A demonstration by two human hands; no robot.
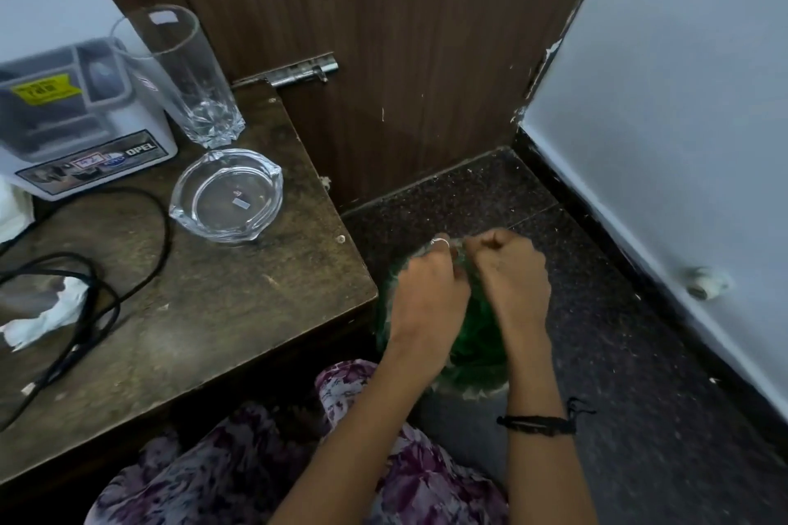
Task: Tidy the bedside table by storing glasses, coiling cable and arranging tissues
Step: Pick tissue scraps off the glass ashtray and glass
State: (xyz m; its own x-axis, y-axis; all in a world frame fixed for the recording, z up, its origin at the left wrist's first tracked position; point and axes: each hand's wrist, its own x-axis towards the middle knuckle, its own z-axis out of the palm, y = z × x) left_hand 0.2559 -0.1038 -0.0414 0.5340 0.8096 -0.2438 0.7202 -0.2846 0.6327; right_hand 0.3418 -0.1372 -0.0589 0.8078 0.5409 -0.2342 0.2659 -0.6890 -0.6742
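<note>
My left hand (426,290) and my right hand (511,281) are side by side over a green-lined bin (473,341) on the floor, right of the bedside table (239,311). Both hands are closed on the far edge of the thin green liner. On the table, a loose black cable (164,243) loops across the left half. A crumpled white tissue (51,315) lies under the cable. More white tissue (10,209) shows at the left edge. A tall empty glass (179,72) stands at the back, with a clear glass ashtray (228,196) in front of it.
A white appliance (85,128) with stickers stands at the table's back left. A brown wooden door (383,34) with a metal latch (298,72) is behind. Dark speckled floor (639,354) runs to a pale wall with a doorstop (708,281) on the right.
</note>
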